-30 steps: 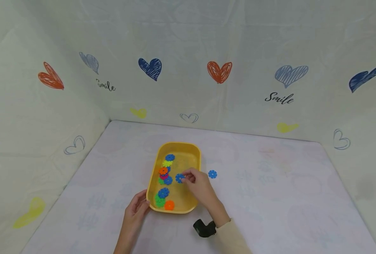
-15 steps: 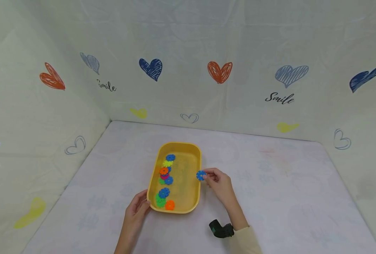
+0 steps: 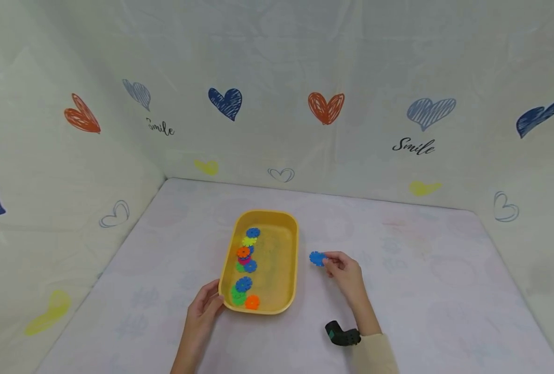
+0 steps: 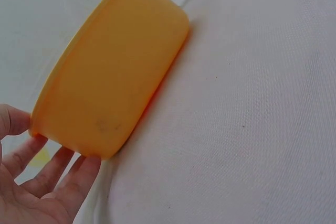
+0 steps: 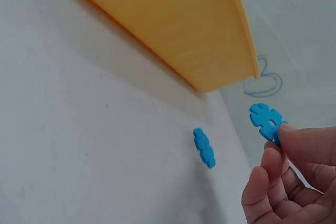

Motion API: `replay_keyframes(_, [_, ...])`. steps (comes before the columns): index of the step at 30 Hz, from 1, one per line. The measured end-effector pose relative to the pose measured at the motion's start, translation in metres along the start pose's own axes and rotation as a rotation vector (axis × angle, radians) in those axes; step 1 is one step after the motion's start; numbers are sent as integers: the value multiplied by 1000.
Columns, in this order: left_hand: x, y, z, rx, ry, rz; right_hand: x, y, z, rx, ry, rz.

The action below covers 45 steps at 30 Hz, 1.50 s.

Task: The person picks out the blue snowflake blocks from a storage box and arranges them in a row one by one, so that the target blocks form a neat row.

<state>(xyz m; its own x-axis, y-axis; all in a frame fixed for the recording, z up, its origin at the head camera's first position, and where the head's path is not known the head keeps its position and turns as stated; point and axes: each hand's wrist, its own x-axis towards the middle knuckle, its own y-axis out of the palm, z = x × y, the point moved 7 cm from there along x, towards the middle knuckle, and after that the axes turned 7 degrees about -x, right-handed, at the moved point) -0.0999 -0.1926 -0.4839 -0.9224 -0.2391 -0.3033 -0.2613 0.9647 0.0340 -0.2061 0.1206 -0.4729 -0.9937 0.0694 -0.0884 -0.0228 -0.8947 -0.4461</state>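
Blue notched plastic disc (image 5: 261,117): held above the table (image 3: 426,291), right of the yellow plastic tray (image 3: 277,249), near a second blue plastic disc (image 5: 205,148). Right grip (image 3: 348,274) pinches its edge; left grip (image 3: 203,307) holds the tray's near-left corner. Judged light, stiff, slightly slippery; rim recommended for holding.
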Motion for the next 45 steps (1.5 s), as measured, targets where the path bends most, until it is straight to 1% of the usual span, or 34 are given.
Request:
replay_keyframes(4, [0, 0, 0, 4, -4, -10, 6, -6, -10, -17, 3, -22])
replay_keyframes(13, [-2, 2, 1, 3, -18, -10, 20, -10, -34, -71, 93, -16])
replay_keyframes(21, [-1, 2, 1, 12, -18, -13, 30, -11, -43, 23, 178, 14])
replay_keyframes(27, [1, 1, 2, 10, -37, -24, 32, -12, -43, 24, 217, 18])
replay_keyframes(31, [1, 1, 1, 4, -22, -17, 33, -13, -42, 15, 212, 24])
replay_keyframes(34, [1, 2, 0, 8, -11, -16, 33, -13, -41, 4, 208, 43])
replay_keyframes(37, [0, 1, -1, 13, -15, -19, 33, -12, -39, -12, 212, 73])
replay_keyframes(41, [-1, 1, -1, 16, -17, -16, 33, -12, -38, -46, 214, 131])
replay_keyframes(45, [-1, 1, -1, 12, -29, -24, 38, -13, -36, -107, 213, 191])
